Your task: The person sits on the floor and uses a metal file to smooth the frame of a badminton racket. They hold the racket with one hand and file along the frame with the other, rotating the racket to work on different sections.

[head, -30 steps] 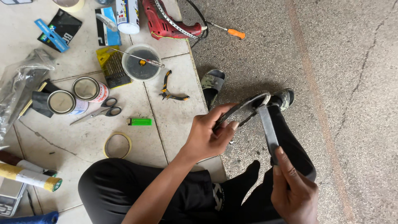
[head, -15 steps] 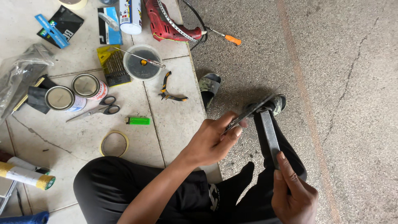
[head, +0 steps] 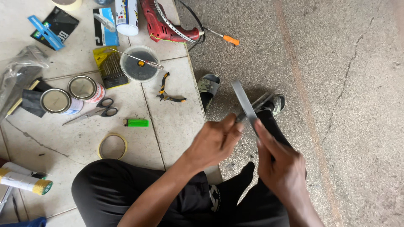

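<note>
Both hands meet over the knees, left hand point(head: 214, 143) and right hand point(head: 280, 166) each with grip clamped on the grey strip point(head: 244, 103).

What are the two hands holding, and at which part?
The right hand grips a flat grey metal strip at its lower end. The left hand pinches a thin metal tool at its near end; its kind is unclear.

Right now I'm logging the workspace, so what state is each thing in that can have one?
left hand: fingers closed on a thin metal piece, blurred.
right hand: fingers gripping the flat grey strip, held up at a tilt.
two paint tins: lids on, upright.
scissors: lying nearly shut.
pliers: lying, handles spread.
plastic tub: uncovered, tool across its rim.
tape roll: lying flat.
</note>
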